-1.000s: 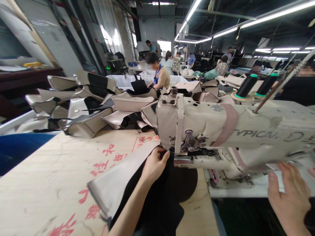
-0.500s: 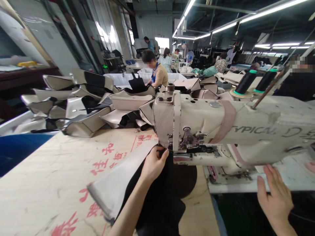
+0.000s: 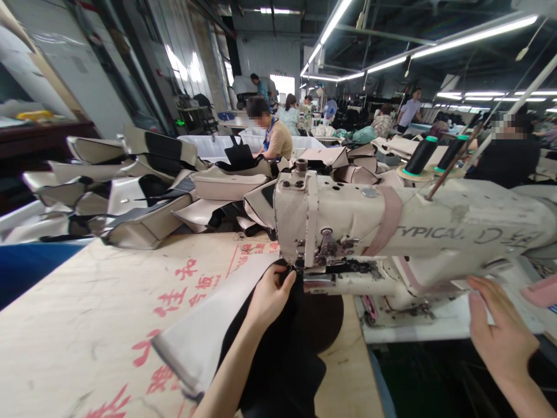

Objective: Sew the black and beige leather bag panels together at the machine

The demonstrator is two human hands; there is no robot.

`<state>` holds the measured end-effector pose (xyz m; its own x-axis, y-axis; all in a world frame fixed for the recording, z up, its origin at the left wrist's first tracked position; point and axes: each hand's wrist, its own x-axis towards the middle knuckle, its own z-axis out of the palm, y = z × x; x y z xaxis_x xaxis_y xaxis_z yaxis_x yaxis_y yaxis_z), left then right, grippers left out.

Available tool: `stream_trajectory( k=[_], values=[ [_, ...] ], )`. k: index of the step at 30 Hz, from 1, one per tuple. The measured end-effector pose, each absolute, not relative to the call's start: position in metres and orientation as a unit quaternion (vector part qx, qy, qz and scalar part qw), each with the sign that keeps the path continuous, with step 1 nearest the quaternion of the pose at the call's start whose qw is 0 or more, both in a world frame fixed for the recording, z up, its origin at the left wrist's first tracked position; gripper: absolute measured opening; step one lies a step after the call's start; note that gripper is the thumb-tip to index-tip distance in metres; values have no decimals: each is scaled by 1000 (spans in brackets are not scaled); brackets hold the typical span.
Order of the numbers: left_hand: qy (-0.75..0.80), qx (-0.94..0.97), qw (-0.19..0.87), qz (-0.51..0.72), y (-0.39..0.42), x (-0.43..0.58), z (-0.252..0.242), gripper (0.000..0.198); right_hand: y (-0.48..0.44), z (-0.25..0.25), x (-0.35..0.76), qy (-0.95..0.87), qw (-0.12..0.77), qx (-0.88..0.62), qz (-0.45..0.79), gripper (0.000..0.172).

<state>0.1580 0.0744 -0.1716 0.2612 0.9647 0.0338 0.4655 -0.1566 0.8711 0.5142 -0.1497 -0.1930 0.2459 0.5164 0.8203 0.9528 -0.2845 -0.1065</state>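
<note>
My left hand (image 3: 270, 295) is closed on the edge of a black and pale-grey fabric piece (image 3: 285, 360), its thumb and fingers pinching it just beside the needle area of a sewing machine (image 3: 339, 226). The pale panel (image 3: 204, 342) of this piece spreads left over the board, and the black part hangs down toward me. A dark brown rounded shape (image 3: 324, 325) shows beneath the machine's narrow arm. My right hand (image 3: 500, 328) is at the right, by the machine's base, with fingers stretched out and thumb apart; nothing shows in its grasp.
A plywood board (image 3: 87, 325) with red lettering forms the surface at left. Behind it lies a heap of beige and black sewn pieces (image 3: 152, 215). Two black thread cones (image 3: 420, 155) stand behind the machine. A person (image 3: 278, 136) works beyond the heap, and others are farther back.
My right hand has shifted slightly right and up and turned more side-on. The left hand keeps its pinch beside the needle. The whole view has shifted a little.
</note>
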Motion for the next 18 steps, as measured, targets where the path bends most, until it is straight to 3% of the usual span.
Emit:
stream_trajectory(
  k=[11, 18],
  values=[
    [527, 671, 416, 315, 82, 163, -170, 42, -145, -187, 506, -490, 295, -743, -347, 41],
    [540, 687, 375, 310, 93, 165, -163, 35, -144, -183, 505, -491, 292, -746, -342, 43]
  ],
)
